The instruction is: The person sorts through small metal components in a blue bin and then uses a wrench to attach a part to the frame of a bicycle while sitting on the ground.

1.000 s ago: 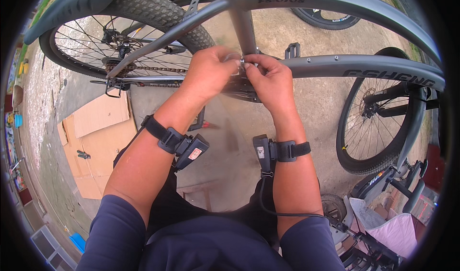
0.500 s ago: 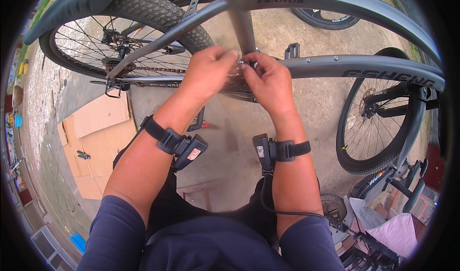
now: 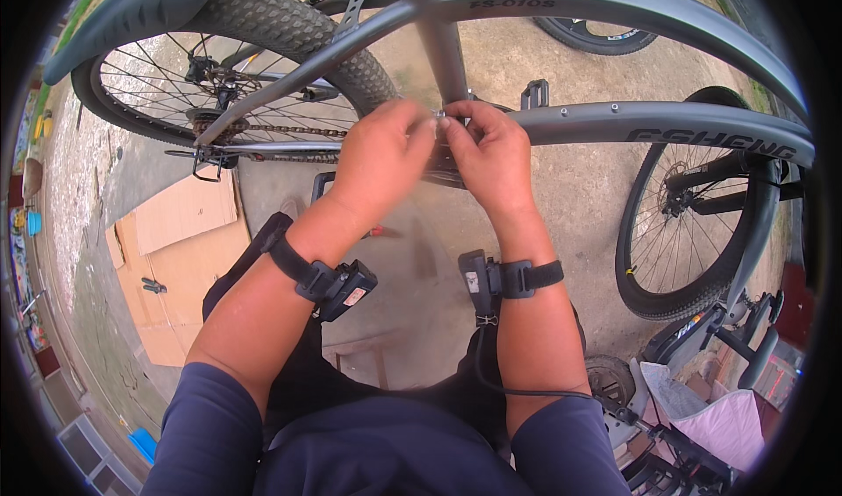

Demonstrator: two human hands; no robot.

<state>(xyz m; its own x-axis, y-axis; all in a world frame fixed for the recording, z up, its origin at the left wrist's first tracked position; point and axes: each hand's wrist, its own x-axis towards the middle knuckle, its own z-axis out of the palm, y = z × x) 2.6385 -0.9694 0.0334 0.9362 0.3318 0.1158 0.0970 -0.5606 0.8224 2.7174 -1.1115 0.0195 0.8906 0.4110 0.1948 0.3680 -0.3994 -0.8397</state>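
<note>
A grey bicycle frame (image 3: 561, 126) stretches across in front of me. My right hand (image 3: 495, 149) is closed at the foot of the seat tube (image 3: 445, 62), thumb and forefinger pinching a small silvery metal piece (image 3: 440, 114). Close against it on the left, my left hand (image 3: 386, 149) has its fingers drawn together in a pinch. Motion smears that hand, and what its fingertips hold cannot be made out. Both hands partly cover the frame around the cranks. Below and left of them runs the chain (image 3: 289, 130) to the rear wheel (image 3: 210, 79).
Flattened cardboard (image 3: 189, 250) lies on the ground at left, with a small dark tool (image 3: 153, 285) on it. A pedal (image 3: 534, 95) sticks up beyond the frame. The front wheel (image 3: 680, 198) stands at right, above bicycle parts and a pinkish padded sheet (image 3: 719, 426).
My left hand and forearm have shifted slightly right and down, uncovering a pedal left of the forearm. The right hand stays in nearly the same place, still pinching.
</note>
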